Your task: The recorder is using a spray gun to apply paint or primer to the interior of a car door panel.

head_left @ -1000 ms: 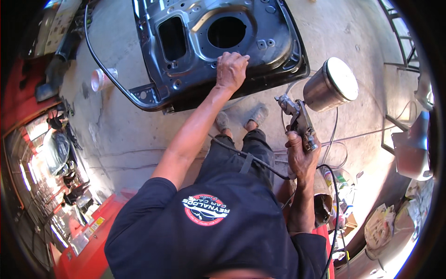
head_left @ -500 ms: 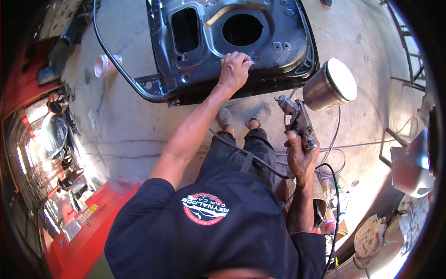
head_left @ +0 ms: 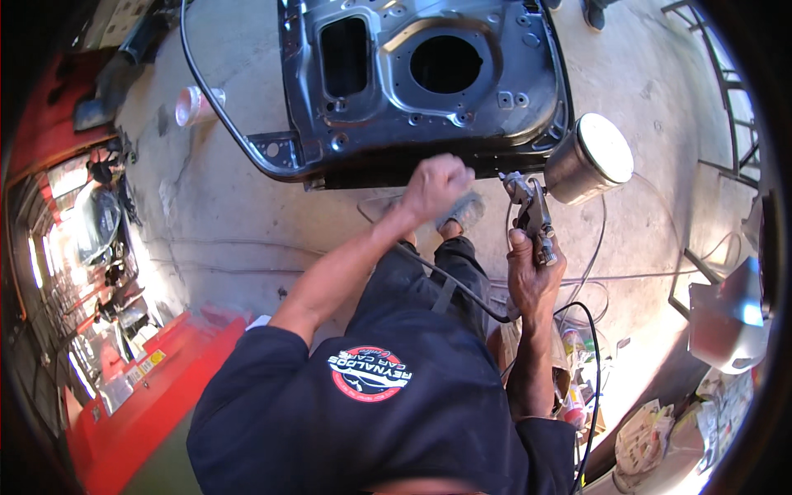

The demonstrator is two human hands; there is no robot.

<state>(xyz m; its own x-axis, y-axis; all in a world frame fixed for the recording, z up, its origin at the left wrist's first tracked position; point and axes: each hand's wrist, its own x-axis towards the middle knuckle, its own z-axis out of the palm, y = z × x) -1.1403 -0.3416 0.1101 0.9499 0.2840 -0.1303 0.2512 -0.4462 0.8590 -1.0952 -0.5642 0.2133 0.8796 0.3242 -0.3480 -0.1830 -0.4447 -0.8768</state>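
My right hand [head_left: 535, 272] is wrapped round a metal spray gun [head_left: 535, 213], held up at the right with its nozzle toward the door. A silver paint cup [head_left: 569, 172] with a bright round top is fixed to the gun. My left hand [head_left: 437, 190], a little blurred, is closed like a fist in the air just off the door's near edge. Anything between its fingers is hidden. Before me is a dark, shiny car door [head_left: 386, 139], with a rectangular and a round opening and a curved window frame [head_left: 216, 115] at its left.
Black hose [head_left: 590, 363] runs beside my right arm, and thinner lines cross the concrete floor [head_left: 223, 219]. Left of the door lies a whitish-pink tub [head_left: 198, 107]. Red panels [head_left: 157, 379] stand at left, a silver curved part [head_left: 726, 318] at right. A person's shoe [head_left: 594, 15] shows at the top.
My left hand has come back off the door's surface, toward me and slightly right. The door appears higher in view. My right hand still holds the spray gun. Another person's shoe shows more.
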